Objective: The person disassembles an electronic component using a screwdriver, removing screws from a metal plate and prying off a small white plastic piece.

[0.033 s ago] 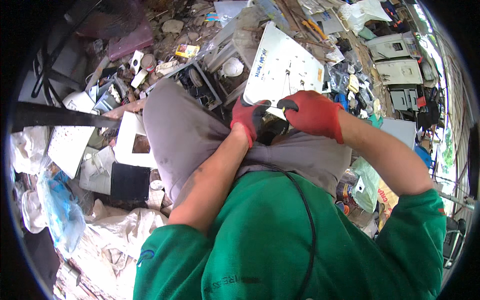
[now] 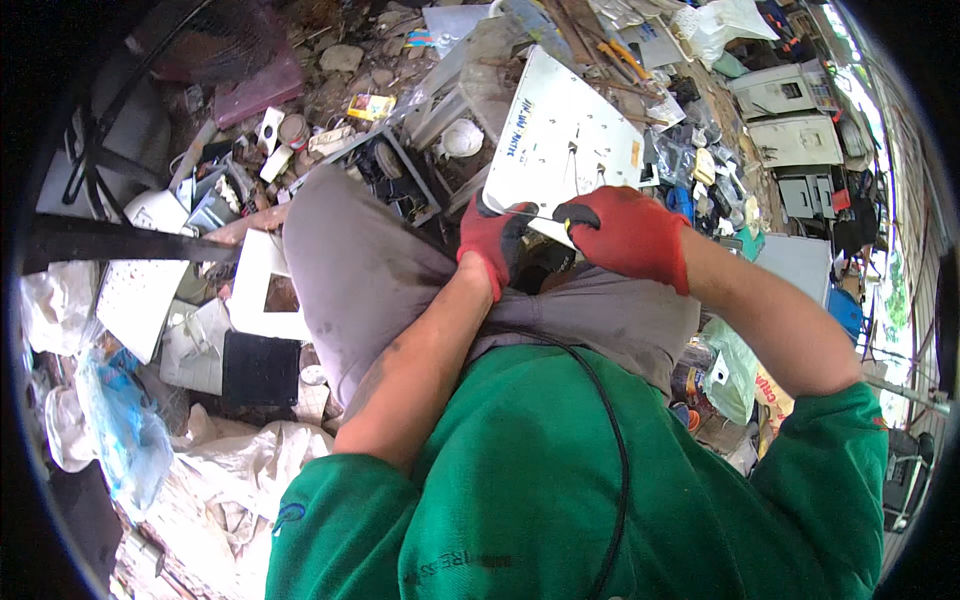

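Note:
A flat white panel with rounded corners, small holes, dark marks and handwriting on it tilts up in front of my knees. My left hand, in a red glove with dark fingertips, is closed round the panel's near left corner. On the near edge, to the right, my right hand in a matching glove has its fingers curled in against the panel. Whether those fingers also hold something small, I cannot see. The panel's underside is hidden.
Scrap surrounds me. A grey open case and a white round cup lie ahead. A white frame and black flat panel are left. Several plastic pieces and white boxes lie right. A dark bar juts in from the left.

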The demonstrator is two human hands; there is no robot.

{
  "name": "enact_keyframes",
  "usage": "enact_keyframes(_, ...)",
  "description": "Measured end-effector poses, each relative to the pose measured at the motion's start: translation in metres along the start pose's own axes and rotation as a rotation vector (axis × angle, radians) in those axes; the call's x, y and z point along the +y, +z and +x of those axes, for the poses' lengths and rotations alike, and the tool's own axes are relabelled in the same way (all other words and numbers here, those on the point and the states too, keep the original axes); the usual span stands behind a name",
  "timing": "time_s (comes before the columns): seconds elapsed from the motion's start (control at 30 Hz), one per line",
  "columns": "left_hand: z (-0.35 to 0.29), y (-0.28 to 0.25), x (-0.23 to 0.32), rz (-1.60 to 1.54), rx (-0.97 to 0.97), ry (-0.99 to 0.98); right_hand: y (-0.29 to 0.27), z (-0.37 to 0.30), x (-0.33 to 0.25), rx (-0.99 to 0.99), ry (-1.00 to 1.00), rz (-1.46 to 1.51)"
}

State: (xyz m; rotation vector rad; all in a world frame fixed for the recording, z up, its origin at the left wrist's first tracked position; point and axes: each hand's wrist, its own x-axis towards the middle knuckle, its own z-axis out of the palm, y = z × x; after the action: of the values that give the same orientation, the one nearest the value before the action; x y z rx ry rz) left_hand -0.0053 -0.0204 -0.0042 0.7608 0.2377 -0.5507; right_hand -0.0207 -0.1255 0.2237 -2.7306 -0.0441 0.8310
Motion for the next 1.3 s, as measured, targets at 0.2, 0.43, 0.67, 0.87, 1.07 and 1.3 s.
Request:
enact_keyframes(0.2, -0.035, 0.023, 0.055, 0.353, -0.042, 0.242, -0.013, -0.054, -0.006, 0.113, -0.007, 0.330)
enact_keyframes(0.43, -0.094, 0.103, 0.150, 0.891, -0.022, 0.596, -0.011, -0.124, -0.003, 0.369, -0.132, 0.880)
enact_keyframes(0.67, -0.113, 0.193, 0.196, 1.363, -0.303, 0.616, -0.017, -0.189, 0.025, 0.446, -0.209, 1.413)
enact_keyframes(0.87, -0.156, 0.280, 0.198, 1.745, -0.569, 0.685, -0.011, -0.253, 0.057, 0.374, -0.270, 1.733)
enact_keyframes(1.07, -0.162, 0.303, 0.174, 1.598, -0.698, 0.617, 0.001, -0.282, 0.079, 0.436, -0.263, 1.710)
enact_keyframes(1.3, -0.153, 0.270, 0.160, 1.170, -0.668, 0.332, 0.001, -0.267, 0.072, 0.520, -0.253, 1.524)
